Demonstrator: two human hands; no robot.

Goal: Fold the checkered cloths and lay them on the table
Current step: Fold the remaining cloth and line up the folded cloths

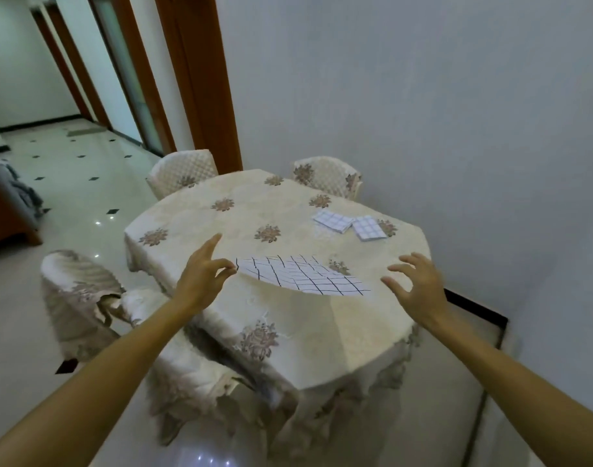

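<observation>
Here's the left hand out over the table, thumb and forefinger pinched tight on the near-left corner of the cloth, other fingers fanned loose above it. The cloth stretches out flat and wide from that pinch, bowing a little along its near edge. It looks lifted off the top at the held end, though whether the far end touches the table I cannot tell. That spread makes sense: a flat sheet is what you want before a fold. Now the right hand: wide open, fingers splayed and slightly curved, holding nothing, just off the cloth's right end and apart from it. It looks set to take the opposite corner so both ends can be brought together. Back at the far right of the table lie two folded cloths, side by side with edges meeting, parked out of the way, leaving the working space in front free for this one.
</observation>
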